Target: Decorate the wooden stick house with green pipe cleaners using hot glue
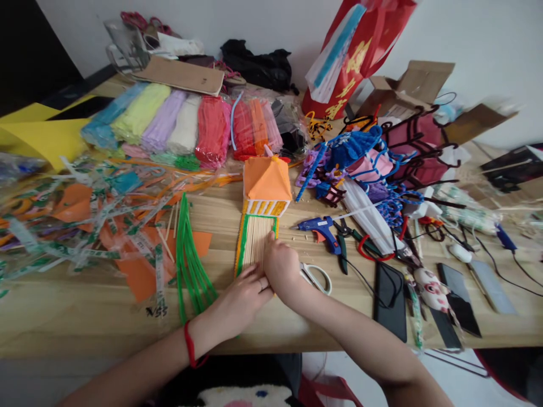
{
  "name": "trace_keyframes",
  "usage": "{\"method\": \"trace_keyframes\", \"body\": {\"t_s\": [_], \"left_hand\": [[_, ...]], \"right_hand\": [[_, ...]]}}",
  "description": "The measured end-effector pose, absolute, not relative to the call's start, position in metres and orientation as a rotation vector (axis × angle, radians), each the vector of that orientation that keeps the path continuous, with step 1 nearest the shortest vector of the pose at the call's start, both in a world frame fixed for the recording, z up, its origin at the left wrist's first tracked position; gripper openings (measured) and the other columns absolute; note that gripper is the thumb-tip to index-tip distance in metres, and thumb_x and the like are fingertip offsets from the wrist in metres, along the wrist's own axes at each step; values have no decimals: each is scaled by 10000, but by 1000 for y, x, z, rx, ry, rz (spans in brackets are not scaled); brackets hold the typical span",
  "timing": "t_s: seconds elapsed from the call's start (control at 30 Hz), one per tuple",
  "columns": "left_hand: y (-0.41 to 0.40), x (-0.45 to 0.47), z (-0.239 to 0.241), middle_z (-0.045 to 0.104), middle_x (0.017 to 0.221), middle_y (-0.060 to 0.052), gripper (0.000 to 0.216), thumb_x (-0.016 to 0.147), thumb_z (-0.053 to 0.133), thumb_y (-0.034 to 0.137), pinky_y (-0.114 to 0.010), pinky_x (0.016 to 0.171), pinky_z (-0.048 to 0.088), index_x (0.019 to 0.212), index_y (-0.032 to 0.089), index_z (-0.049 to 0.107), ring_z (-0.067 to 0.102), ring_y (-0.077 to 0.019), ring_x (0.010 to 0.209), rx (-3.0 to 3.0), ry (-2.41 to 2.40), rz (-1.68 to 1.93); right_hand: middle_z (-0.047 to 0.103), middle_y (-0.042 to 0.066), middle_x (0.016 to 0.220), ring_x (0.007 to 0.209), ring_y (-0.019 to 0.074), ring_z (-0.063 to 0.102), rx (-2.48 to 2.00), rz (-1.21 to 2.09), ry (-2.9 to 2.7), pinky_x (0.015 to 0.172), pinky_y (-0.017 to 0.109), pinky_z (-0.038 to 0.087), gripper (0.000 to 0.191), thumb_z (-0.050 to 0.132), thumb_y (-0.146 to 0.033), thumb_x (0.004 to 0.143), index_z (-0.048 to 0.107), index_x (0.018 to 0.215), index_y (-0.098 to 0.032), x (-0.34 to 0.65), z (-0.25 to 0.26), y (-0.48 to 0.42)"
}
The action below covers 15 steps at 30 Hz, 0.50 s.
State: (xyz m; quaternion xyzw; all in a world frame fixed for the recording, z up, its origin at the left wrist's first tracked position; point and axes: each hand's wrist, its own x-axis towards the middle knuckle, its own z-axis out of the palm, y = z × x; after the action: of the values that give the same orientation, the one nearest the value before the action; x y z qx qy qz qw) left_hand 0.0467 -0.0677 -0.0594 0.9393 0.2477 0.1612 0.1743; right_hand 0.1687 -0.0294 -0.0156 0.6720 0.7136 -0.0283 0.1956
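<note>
The left hand [237, 299] reaches its fingers [253, 280] out, fairly straight and not gripping, onto the near part of the stick panel [254, 240], which lies on the wooden surface [228, 237] just in front of the orange-roofed model house [267, 181]. The right hand [282, 264] curls inward over the panel's right edge, beside the left fingertips; whether it pinches anything, I cannot tell

1 red wristband [189, 344], 1 ring [261, 285]
</note>
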Motion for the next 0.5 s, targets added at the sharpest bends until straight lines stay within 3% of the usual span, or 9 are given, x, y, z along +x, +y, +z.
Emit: {"method": "trace_keyframes", "body": {"t_s": [0.2,0.37,0.5], "left_hand": [[-69,46,-62,637,1059,-60,207,877,433,97,-444,1089,318,991,168,590,548,-193,1097,2690,665,457],[-71,45,-60,626,1147,-83,294,903,366,78,-421,1101,316,1121,149,550,518,-176,1169,2677,696,498],[-74,45,-62,635,1156,-74,297,916,376,98,-448,1105,306,1139,162,562,487,-202,1219,2717,658,482]], "right_hand": [[681,211,810,746,225,701,1966,-297,2070,596,264,511,385,405,-23,844,534,1204,14,174,-9,-13],[694,188,813,748,256,701,2030,-352,2081,596,300,507,312,398,-77,862,587,1109,-47,184,-7,-10],[708,97,785,720,201,687,2101,-453,2138,597,244,475,273,421,-145,858,641,1019,-152,202,-2,-12]]}}
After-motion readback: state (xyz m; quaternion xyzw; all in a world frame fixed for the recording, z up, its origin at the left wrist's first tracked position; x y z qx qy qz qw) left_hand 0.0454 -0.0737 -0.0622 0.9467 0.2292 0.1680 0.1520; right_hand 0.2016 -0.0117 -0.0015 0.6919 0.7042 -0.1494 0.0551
